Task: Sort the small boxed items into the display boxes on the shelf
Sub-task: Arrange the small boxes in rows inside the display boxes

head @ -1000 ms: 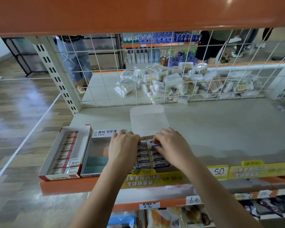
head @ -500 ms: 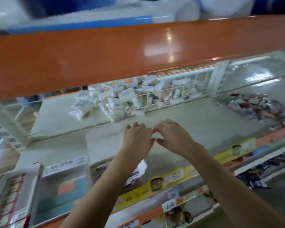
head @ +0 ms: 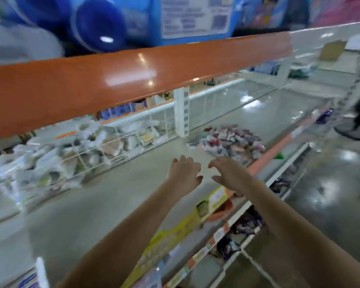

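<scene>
My left hand point(head: 183, 171) and my right hand point(head: 229, 171) hover side by side over the grey shelf point(head: 116, 204), palms down, fingers loosely spread, holding nothing. A pile of small red, pink and white packets point(head: 231, 140) lies on the shelf just beyond my right hand. Only a white corner of a display box point(head: 33, 275) shows at the bottom left edge. The whole view is blurred by motion.
An orange shelf edge point(head: 133, 73) crosses overhead, with blue containers point(head: 98, 23) above it. Behind a white wire divider point(head: 112, 146) lies a heap of clear-wrapped packs point(head: 50, 161). Yellow price strips point(head: 175, 231) line the shelf front. Glossy floor point(head: 330, 194) is at right.
The view swung right, so the display boxes slid out to the bottom left. Both hands lifted off the eraser box and moved right along the shelf toward the packet pile.
</scene>
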`<state>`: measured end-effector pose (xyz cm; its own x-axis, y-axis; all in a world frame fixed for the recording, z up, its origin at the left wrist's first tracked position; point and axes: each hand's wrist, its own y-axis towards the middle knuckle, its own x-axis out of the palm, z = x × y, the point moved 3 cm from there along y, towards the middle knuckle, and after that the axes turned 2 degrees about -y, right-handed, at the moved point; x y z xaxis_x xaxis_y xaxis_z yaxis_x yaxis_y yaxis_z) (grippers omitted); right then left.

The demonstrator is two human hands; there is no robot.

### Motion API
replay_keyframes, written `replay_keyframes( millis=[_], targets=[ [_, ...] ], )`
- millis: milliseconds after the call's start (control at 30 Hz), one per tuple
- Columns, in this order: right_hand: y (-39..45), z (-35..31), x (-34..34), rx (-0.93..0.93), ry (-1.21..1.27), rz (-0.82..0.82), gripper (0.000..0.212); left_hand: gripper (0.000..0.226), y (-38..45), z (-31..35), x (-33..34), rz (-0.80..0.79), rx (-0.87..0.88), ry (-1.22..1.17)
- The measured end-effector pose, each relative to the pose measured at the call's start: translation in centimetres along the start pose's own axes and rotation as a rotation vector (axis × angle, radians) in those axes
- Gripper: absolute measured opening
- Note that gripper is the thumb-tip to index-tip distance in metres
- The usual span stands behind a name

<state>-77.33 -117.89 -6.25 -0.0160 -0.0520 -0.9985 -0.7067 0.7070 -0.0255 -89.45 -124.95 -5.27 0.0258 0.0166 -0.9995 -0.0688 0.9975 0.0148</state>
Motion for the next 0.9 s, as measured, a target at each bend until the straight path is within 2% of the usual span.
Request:
replay_keyframes(
  millis=[233,367,567,733,900],
  targets=[
    [1.8,9.5,1.0,0.150,0.079,0.020,0.041,0.036,7.7,1.6,1.1,0.009,-0.032,-0.052],
    [3.5,12.7,1.1,0.199,0.067,0.067,0.040,0.034,11.2,1.3,0.6,0.094,-0.045,-0.052],
    [5.8,13.9,1.3,0.126,0.063,0.089,0.033,0.042,15.1,0.1,0.9,0.150,-0.094,-0.134],
    [7.0,14.4,2.2,0.186,0.070,0.162,0.029,0.042,17.2,-0.8,2.0,0.109,-0.139,-0.165],
    [6.7,14.4,3.2,0.205,-0.006,0.194,0.034,0.040,18.8,-1.1,3.0,0.109,-0.155,-0.217]
  ],
)
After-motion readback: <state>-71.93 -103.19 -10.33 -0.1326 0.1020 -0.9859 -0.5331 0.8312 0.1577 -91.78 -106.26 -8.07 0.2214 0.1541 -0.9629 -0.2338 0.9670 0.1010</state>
